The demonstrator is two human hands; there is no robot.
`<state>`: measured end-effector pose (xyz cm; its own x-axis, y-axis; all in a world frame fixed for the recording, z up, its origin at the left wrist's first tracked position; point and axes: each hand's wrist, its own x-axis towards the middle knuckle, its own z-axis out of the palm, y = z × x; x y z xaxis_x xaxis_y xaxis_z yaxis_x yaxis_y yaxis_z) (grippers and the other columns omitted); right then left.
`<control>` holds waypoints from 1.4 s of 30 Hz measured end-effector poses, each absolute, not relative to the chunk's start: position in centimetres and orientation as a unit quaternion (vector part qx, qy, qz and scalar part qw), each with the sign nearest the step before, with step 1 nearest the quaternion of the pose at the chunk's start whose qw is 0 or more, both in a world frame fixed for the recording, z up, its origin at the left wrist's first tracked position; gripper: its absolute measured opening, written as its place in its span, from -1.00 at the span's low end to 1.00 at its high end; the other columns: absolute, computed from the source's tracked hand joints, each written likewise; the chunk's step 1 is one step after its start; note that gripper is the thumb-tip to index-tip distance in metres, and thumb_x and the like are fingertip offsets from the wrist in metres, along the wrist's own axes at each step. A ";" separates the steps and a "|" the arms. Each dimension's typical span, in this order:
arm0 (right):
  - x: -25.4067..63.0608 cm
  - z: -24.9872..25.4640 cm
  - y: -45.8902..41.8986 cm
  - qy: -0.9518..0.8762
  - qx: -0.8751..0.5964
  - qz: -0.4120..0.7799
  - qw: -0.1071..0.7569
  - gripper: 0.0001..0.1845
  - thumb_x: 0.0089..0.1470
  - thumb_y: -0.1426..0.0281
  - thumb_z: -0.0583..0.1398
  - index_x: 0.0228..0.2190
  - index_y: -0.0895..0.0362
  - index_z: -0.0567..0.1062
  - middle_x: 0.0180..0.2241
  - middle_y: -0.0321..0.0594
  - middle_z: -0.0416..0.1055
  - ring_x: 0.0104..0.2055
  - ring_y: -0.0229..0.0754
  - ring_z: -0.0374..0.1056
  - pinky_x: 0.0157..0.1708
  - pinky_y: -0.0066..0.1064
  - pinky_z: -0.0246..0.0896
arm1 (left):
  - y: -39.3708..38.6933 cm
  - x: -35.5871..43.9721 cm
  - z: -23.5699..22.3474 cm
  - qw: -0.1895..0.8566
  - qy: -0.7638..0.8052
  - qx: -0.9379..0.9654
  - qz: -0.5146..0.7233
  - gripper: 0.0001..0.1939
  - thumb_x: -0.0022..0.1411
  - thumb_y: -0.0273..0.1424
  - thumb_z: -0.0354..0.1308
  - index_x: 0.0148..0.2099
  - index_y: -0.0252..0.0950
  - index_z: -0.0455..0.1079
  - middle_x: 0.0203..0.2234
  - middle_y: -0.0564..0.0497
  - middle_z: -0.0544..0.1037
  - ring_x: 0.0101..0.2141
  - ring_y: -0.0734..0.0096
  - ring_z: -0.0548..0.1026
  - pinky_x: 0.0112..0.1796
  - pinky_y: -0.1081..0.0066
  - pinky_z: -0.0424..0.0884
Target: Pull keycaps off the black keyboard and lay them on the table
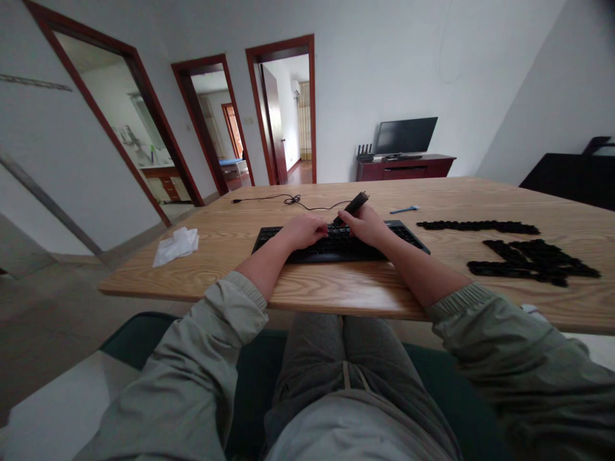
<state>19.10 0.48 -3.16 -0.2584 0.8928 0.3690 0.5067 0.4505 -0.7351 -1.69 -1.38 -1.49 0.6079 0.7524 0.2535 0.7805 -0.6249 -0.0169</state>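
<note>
The keyboard (336,245) is set lengthwise along the near side of the table (327,288), in front of the seated person, with both hands brought over it. A black handheld tool (355,205) is gripped in the right hand (369,224), the fingers wrapped around its body, its lower end angled down to the keys; whether the keyboard is touched by it cannot be told. The left hand (303,232) is held low over the keyboard with fingers curled — whether anything is pinched in that grip cannot be made out.

To the right, a row of black pieces (478,226) and a bunched group of black pieces (538,259) are laid out, well apart from the keyboard. Judging by their look, they may be keycaps; if so, much of the detaching is done, while refitting is not. How many keys are left on the keyboard is too dark to tell. A blue stick (404,210) is placed beyond, the cable (292,200) is loosely looped, and white tissue (177,246) is left untouched.
</note>
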 end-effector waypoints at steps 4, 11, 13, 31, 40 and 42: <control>19.2 -3.2 0.5 -0.758 -0.457 0.243 0.398 -0.64 0.15 0.10 0.12 -0.43 0.13 0.45 -0.54 -0.20 0.38 -0.41 -0.10 0.32 -0.37 -0.29 0.19 | -1.3 -1.5 -1.6 0.064 -0.427 -0.895 -0.112 -0.81 0.27 -0.37 0.11 -0.23 -0.25 0.57 -0.30 -0.03 0.63 -0.27 0.30 0.53 -0.26 0.37 0.35; 19.0 -3.3 -0.9 -0.776 -0.422 0.253 0.395 -0.63 0.16 0.08 0.12 -0.39 0.14 0.44 -0.49 -0.18 0.41 -0.37 -0.10 0.32 -0.29 -0.28 0.25 | -1.5 -2.4 -1.3 -0.038 -0.442 -0.886 -0.135 -0.79 0.25 -0.29 0.18 -0.18 -0.24 0.60 -0.32 0.00 0.65 -0.33 0.40 0.52 -0.27 0.42 0.36; 18.7 -3.3 -1.5 -0.779 -0.426 0.246 0.388 -0.63 0.15 0.07 0.14 -0.39 0.13 0.44 -0.47 -0.16 0.43 -0.36 -0.10 0.33 -0.28 -0.29 0.26 | -1.5 -3.0 -1.0 -0.099 -0.447 -0.878 -0.142 -0.78 0.22 -0.28 0.22 -0.16 -0.25 0.60 -0.33 0.02 0.65 -0.35 0.44 0.52 -0.27 0.44 0.37; 19.1 -3.5 -1.0 -0.732 -0.439 0.311 0.418 -0.53 0.16 0.00 0.12 -0.45 0.15 0.47 -0.52 -0.13 0.45 -0.57 -0.18 0.27 -0.53 -0.32 0.22 | -1.5 -3.0 -1.4 -0.068 -0.467 -0.873 -0.122 -0.76 0.23 -0.34 0.15 -0.13 -0.26 0.58 -0.26 0.01 0.66 -0.29 0.41 0.54 -0.24 0.45 0.39; 19.3 -3.7 -0.4 -0.763 -0.430 0.260 0.407 -0.59 0.17 0.04 0.09 -0.41 0.12 0.45 -0.48 -0.14 0.44 -0.34 -0.05 0.36 -0.27 -0.23 0.32 | -2.1 -2.2 -0.7 0.006 -0.465 -0.882 -0.080 -0.76 0.26 -0.36 0.10 -0.17 -0.23 0.60 -0.27 -0.03 0.65 -0.30 0.34 0.53 -0.23 0.40 0.38; 19.2 -3.8 -0.3 -0.767 -0.426 0.252 0.409 -0.60 0.17 0.04 0.09 -0.37 0.13 0.46 -0.42 -0.11 0.47 -0.29 -0.04 0.37 -0.21 -0.21 0.32 | -2.1 -2.1 -0.7 0.021 -0.464 -0.882 -0.078 -0.76 0.26 -0.37 0.10 -0.18 -0.23 0.60 -0.28 -0.04 0.64 -0.29 0.32 0.53 -0.23 0.39 0.38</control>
<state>19.23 -0.34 -3.79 -0.3030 0.8592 0.4123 0.4473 0.5103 -0.7345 -2.12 -2.11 -0.75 0.5565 0.8159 0.1570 0.8223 -0.5679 0.0361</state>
